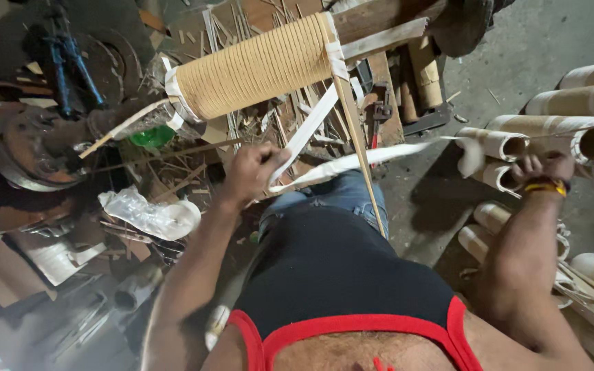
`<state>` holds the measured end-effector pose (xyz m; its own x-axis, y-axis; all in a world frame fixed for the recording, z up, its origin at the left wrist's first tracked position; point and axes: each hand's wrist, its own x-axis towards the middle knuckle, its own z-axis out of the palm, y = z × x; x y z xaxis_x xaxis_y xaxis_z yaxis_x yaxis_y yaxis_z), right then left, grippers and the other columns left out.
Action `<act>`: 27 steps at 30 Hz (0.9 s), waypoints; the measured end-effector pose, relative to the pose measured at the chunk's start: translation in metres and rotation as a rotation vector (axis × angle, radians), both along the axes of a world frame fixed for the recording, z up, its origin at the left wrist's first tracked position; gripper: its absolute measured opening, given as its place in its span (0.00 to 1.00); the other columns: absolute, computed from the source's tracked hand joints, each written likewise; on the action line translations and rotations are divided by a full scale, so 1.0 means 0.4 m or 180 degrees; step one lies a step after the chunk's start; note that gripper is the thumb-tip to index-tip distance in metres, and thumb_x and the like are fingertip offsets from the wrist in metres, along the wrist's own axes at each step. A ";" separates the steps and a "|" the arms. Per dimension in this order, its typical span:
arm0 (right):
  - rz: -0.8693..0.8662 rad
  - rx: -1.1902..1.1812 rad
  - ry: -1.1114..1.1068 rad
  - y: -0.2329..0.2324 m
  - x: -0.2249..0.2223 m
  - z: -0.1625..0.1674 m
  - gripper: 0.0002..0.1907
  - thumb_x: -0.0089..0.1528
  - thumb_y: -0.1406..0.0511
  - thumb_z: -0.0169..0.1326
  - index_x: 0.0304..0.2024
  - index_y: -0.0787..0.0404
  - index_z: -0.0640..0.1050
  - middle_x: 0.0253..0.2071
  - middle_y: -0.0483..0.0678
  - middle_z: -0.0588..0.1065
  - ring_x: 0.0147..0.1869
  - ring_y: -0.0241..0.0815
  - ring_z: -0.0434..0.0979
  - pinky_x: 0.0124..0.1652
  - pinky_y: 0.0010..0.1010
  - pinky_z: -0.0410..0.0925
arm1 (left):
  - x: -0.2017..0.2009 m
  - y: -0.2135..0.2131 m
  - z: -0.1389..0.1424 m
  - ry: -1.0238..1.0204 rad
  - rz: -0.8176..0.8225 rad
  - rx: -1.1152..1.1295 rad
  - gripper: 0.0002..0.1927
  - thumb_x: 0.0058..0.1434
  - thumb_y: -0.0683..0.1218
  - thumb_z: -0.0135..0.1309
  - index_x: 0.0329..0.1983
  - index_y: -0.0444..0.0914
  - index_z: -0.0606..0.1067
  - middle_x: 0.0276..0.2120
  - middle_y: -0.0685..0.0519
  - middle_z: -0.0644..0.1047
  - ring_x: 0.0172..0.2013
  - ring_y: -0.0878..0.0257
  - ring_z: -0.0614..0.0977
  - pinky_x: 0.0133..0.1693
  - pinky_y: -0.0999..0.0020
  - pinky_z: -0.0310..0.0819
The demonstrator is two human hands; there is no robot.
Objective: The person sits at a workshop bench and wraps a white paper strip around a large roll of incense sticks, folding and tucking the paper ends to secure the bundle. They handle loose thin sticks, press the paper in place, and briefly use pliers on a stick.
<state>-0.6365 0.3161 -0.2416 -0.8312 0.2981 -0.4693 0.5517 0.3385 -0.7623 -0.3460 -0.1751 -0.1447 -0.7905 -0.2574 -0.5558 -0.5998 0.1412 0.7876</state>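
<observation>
Closest to the lens is the person's chest in a black vest with red trim (pixel 352 295), and below it a knee in blue jeans (pixel 324 196). From there both forearms reach outward. At about ten o'clock from the knee, the left hand (pixel 252 172) has its fingers closed round a flat white strip (pixel 352 163), pinching it where the strip folds back on itself. One leg of that strip climbs toward twelve o'clock to the spool (pixel 256 67), a fat cylinder wound tight with tan cord and edged with white bands at both ends, lying tilted on a wooden beam (pixel 379 17). The other leg runs off toward three o'clock, stretched nearly level, to the right hand (pixel 544 170), which wears a yellow band at the wrist. That hand seems curled on the strip's far end, though it is turned away and I cannot tell for certain how its fingers stand. A thin bamboo stick (pixel 362 161) slants down from the spool, crossing the strip. Just beyond the right hand, at two to four o'clock, cardboard tubes (pixel 572 134) lie stacked on the concrete floor (pixel 537 55). Off at nine o'clock sit a rusty wheel (pixel 18 148) and a crumpled clear plastic bag (pixel 149 214).
</observation>
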 end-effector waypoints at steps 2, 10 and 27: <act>0.0265 0.0600 0.0681 -0.081 0.005 0.035 0.12 0.68 0.60 0.58 0.49 0.59 0.80 0.47 0.45 0.78 0.45 0.38 0.77 0.43 0.31 0.73 | 0.048 0.014 0.047 -0.0144 0.0102 -0.0129 0.13 0.67 0.52 0.57 0.36 0.38 0.84 0.18 0.58 0.76 0.19 0.72 0.70 0.22 0.72 0.62; 0.1984 -0.2698 0.0123 -0.686 0.248 0.023 0.11 0.67 0.66 0.59 0.50 0.65 0.81 0.41 0.43 0.81 0.44 0.30 0.78 0.43 0.20 0.69 | 0.122 0.127 0.138 0.0348 0.0353 -0.0016 0.15 0.69 0.50 0.56 0.32 0.34 0.79 0.19 0.60 0.73 0.22 0.75 0.69 0.24 0.73 0.63; 0.1541 -0.2693 0.0258 -0.706 0.250 0.008 0.12 0.63 0.70 0.62 0.47 0.70 0.82 0.37 0.46 0.81 0.37 0.31 0.79 0.38 0.22 0.71 | 0.006 0.314 0.357 0.0479 -0.0312 -0.0481 0.14 0.68 0.50 0.53 0.29 0.37 0.76 0.15 0.48 0.75 0.15 0.58 0.79 0.19 0.59 0.69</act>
